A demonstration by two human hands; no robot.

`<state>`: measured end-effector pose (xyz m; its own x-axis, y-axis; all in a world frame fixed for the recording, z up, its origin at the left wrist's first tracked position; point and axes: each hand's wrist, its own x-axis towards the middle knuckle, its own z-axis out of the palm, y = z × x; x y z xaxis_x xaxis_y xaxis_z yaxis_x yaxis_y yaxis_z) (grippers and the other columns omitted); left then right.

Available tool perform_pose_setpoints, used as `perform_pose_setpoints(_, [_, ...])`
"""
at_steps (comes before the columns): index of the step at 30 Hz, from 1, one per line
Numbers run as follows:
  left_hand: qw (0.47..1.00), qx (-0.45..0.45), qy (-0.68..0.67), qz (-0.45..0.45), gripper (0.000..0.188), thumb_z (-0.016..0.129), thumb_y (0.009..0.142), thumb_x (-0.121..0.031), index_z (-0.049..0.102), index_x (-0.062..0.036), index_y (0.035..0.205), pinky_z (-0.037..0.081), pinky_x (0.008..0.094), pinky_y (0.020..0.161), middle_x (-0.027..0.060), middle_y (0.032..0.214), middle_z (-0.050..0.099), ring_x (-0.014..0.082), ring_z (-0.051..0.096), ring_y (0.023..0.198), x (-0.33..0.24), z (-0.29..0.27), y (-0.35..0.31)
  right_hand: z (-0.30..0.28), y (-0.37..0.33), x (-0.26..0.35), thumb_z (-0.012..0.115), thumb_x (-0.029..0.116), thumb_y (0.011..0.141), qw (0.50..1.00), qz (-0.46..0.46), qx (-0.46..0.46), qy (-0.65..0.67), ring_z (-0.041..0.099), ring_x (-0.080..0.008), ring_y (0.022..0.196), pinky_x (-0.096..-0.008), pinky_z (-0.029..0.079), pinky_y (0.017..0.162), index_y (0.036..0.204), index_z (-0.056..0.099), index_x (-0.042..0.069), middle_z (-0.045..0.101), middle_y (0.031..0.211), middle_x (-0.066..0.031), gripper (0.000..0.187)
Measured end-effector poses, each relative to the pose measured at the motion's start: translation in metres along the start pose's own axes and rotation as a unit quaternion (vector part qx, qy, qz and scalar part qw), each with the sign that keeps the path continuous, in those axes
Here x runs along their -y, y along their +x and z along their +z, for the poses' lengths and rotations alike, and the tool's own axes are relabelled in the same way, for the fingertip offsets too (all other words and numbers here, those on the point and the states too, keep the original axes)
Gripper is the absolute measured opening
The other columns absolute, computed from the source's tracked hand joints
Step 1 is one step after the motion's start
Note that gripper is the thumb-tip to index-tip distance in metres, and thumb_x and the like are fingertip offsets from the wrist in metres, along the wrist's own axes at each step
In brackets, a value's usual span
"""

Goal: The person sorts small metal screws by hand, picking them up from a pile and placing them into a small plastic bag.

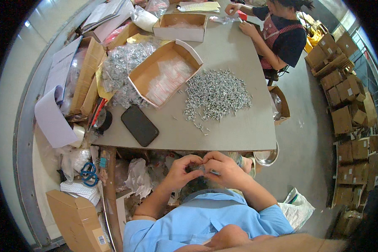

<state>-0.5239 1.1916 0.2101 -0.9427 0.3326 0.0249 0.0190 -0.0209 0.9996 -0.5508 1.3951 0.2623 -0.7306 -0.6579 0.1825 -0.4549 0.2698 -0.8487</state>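
My left hand (185,171) and my right hand (224,169) meet in front of my blue shirt, just off the near table edge. Fingers of both are curled closed on what looks like a small clear plastic bag (201,169); most of it is hidden by the fingers. Beyond them on the grey table (235,136) lies a wide pile of small silvery screws (216,94). Left of the pile, an open cardboard box (143,80) holds flat clear plastic bags (170,80). A black phone (140,125) rests near the table's front edge.
Filled clear bags (124,69) heap up at the left, beside papers (56,113) and blue-handled scissors (88,174). Another open box (179,28) stands at the back. A co-worker (281,35) sits at the far right side. Stacked cartons (344,96) line the right wall.
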Motion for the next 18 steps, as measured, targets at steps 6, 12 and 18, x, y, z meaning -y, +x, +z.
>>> perform_pose_setpoints(6, [0.991, -0.056, 0.097, 0.079, 0.012, 0.065, 0.082, -0.007, 0.061, 0.0004, 0.091, 0.047, 0.0323, 0.082, 0.0117, 0.096, 0.064, 0.0226, 0.061, 0.090, -0.009, 0.013, 0.011, -0.002, -0.003, -0.007, 0.073, 0.002, 0.070, 0.993, 0.077, -0.081, 0.022, 0.061, -0.0234, 0.071, -0.0322, 0.049, 0.062, 0.079, 0.057, 0.003, 0.061, 0.079, -0.0086, 0.019])
perform_pose_setpoints(12, [0.981, -0.050, 0.155, 0.109, 0.006, 0.058, 0.086, -0.005, 0.057, 0.0000, 0.089, 0.046, 0.0347, 0.076, 0.0130, 0.090, 0.060, 0.0278, 0.058, 0.085, -0.014, 0.017, 0.017, -0.008, 0.001, -0.003, 0.071, 0.006, 0.074, 0.993, 0.088, -0.082, 0.011, 0.058, -0.0214, 0.067, -0.0309, 0.047, 0.060, 0.083, 0.058, 0.002, 0.059, 0.078, -0.0092, 0.017])
perform_pose_setpoints(18, [0.974, -0.017, 0.192, 0.122, 0.007, 0.054, 0.088, -0.008, 0.055, -0.0011, 0.089, 0.045, 0.0343, 0.072, 0.0121, 0.088, 0.057, 0.0264, 0.055, 0.081, -0.024, 0.015, 0.022, -0.006, 0.003, -0.010, 0.066, 0.004, 0.075, 0.998, 0.028, -0.049, 0.022, 0.055, -0.0223, 0.066, -0.0316, 0.045, 0.060, 0.083, 0.056, 0.002, 0.055, 0.077, -0.0104, 0.013])
